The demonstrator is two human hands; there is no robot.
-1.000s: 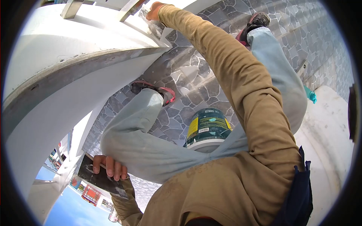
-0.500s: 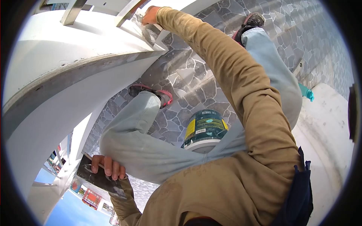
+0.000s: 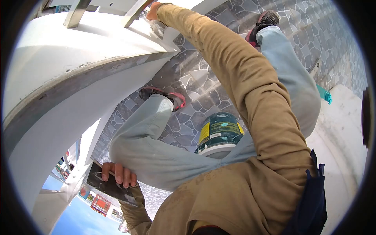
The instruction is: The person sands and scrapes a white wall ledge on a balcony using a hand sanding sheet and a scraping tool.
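My left hand [image 3: 118, 173], at the lower left, has its fingers wrapped over the edge of a dark flat trowel-like plate [image 3: 102, 181] smeared with white. Whether the plate has a handle is hidden. At the top, my right hand [image 3: 153, 11] is closed on crumpled clear plastic [image 3: 157, 27] beside a metal post [image 3: 135, 13] on the white ledge. Part of that hand is cut off by the dark rim of the view. Between my legs stands a dark green bucket [image 3: 220, 131] with yellow label patches.
A curved white wall [image 3: 74, 105] with a rough grey edge runs along the left. Another metal post [image 3: 77, 13] rises from its ledge. Stone-patterned paving [image 3: 196, 103] lies underfoot. On the right are a teal object [image 3: 324, 94] and a white surface [image 3: 337, 129].
The view has shifted slightly, so the bucket, legs and left hand appear a little further right. My right hand has moved slightly up along the ledge. Both hands keep their hold.
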